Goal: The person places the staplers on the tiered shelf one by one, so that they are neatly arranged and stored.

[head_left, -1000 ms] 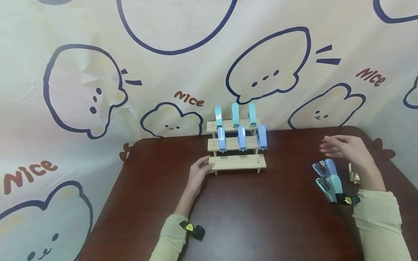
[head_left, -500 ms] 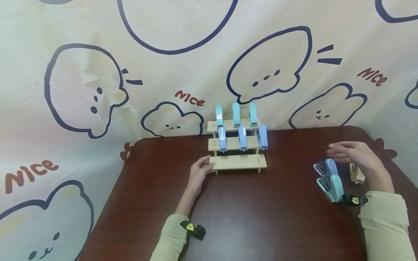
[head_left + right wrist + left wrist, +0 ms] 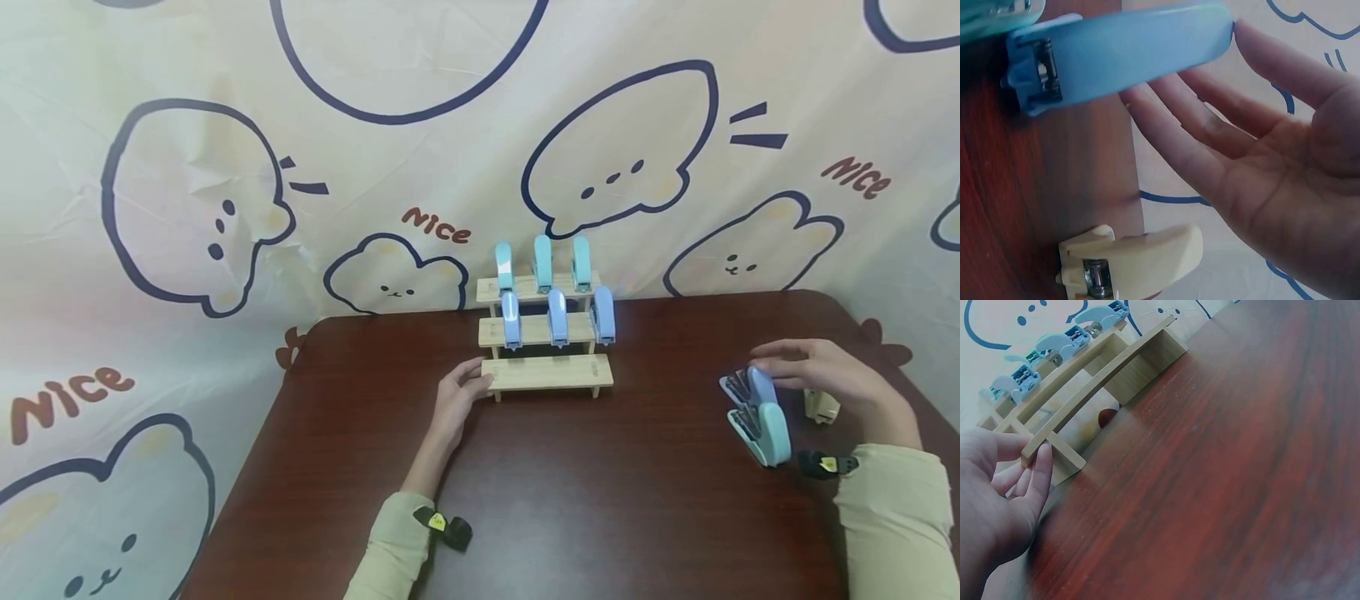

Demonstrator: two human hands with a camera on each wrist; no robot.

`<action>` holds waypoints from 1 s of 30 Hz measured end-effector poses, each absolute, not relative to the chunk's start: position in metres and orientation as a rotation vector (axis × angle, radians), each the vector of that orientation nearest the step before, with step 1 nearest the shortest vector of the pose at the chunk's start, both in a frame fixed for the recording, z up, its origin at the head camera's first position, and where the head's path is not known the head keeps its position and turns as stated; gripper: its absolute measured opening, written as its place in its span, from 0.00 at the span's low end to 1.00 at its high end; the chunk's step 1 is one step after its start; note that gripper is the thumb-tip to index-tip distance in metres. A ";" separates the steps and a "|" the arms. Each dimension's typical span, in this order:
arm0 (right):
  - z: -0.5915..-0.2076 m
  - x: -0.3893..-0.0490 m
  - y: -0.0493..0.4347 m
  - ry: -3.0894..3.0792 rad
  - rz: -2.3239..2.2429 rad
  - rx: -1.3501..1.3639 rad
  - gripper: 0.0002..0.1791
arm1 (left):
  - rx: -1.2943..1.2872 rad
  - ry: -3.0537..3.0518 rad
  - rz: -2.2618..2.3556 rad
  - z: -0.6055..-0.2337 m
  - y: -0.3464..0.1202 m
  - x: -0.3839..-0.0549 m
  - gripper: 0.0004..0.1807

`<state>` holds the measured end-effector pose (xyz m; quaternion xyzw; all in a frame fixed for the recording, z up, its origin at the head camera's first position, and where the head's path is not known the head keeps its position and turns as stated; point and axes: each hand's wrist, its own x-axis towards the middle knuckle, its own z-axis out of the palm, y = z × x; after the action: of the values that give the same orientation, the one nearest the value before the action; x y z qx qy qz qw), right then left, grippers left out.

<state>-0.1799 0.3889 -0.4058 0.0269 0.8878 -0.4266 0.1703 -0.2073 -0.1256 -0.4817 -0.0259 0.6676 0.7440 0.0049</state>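
Observation:
My left hand (image 3: 456,402) pinches the left end of the lowest shelf of a wooden three-step rack (image 3: 551,373), thumb below and fingers above in the left wrist view. On the right, my right hand (image 3: 836,377) reaches over a blue stapler (image 3: 761,385) lying on its side. In the right wrist view its thumb tip is right at the end of the blue handle (image 3: 1147,47), and the other fingers extend loosely behind the lower edge. A teal stapler (image 3: 774,432) lies just in front of the blue one, and a cream stapler (image 3: 823,407) sits partly hidden beyond the hand.
Three teal staplers (image 3: 543,262) stand on the rack's top shelf and three blue staplers (image 3: 557,317) on the middle one. The dark wooden table (image 3: 600,500) ends at a wall cloth (image 3: 375,183) with cartoon drawings.
My right hand has come down and slightly right, from above the loose staplers to the blue one's handle. The left hand keeps its hold on the rack.

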 end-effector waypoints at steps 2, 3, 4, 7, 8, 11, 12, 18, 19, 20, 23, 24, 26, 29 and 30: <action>-0.406 -0.177 0.388 2.483 -1.235 0.091 0.46 | -0.077 2.093 2.328 -0.482 -0.125 -0.208 0.26; -0.406 -0.176 0.388 2.468 -1.241 0.083 0.46 | -0.077 2.091 2.328 -0.482 -0.125 -0.208 0.26; -0.406 -0.176 0.388 2.474 -1.227 0.062 0.45 | -0.076 2.089 2.328 -0.482 -0.125 -0.208 0.26; -0.406 -0.177 0.390 2.458 -1.188 0.020 0.44 | -0.072 2.087 2.327 -0.482 -0.126 -0.208 0.27; -0.406 -0.177 0.390 2.439 -1.187 0.016 0.44 | -0.073 2.084 2.327 -0.482 -0.126 -0.208 0.27; -0.405 -0.178 0.389 2.373 -1.207 0.018 0.45 | -0.072 2.089 2.319 -0.482 -0.126 -0.208 0.27; -0.405 -0.179 0.389 2.380 -1.197 -0.005 0.44 | -0.073 2.091 2.318 -0.482 -0.126 -0.208 0.27; -0.406 -0.184 0.388 2.523 -1.065 -0.202 0.38 | -0.081 2.102 2.313 -0.482 -0.126 -0.208 0.26; -0.406 -0.185 0.388 2.535 -1.063 -0.203 0.37 | -0.082 2.105 2.313 -0.482 -0.126 -0.208 0.26; -0.406 -0.187 0.387 2.554 -1.058 -0.191 0.37 | -0.085 2.105 2.314 -0.481 -0.126 -0.208 0.26; -0.406 -0.191 0.387 2.636 -1.039 -0.176 0.36 | -0.088 2.114 2.307 -0.481 -0.126 -0.208 0.26; -0.407 -0.192 0.388 2.672 -1.023 -0.191 0.36 | -0.088 2.116 2.306 -0.481 -0.126 -0.207 0.26; -0.407 -0.194 0.388 2.719 -1.008 -0.203 0.35 | -0.089 2.117 2.305 -0.481 -0.126 -0.207 0.26; -0.408 -0.195 0.388 2.732 -1.028 -0.191 0.35 | -0.082 2.119 2.308 -0.482 -0.125 -0.207 0.26; -0.408 -0.195 0.387 2.736 -1.038 -0.186 0.35 | -0.083 2.117 2.309 -0.482 -0.126 -0.207 0.26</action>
<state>-0.1950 0.3870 -0.4077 -0.0630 0.9280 -0.3519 0.1044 -0.2070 -0.1255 -0.4822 -0.0265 0.6755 0.7369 0.0038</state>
